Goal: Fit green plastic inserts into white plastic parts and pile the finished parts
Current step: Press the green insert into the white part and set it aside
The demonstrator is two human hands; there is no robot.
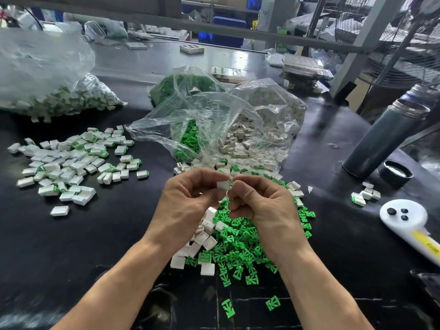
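Note:
My left hand pinches a small white plastic part above the table. My right hand meets it from the right, fingertips curled against the part's end; whatever they pinch there is hidden. Under both hands lies a heap of loose green inserts with loose white parts at its left side. A spread pile of finished white parts with green ends lies on the black table to the left.
Open clear bags of green inserts and white parts lie just behind my hands. A big bag of finished parts sits far left. A dark flask, its cap and a white handheld device stand right.

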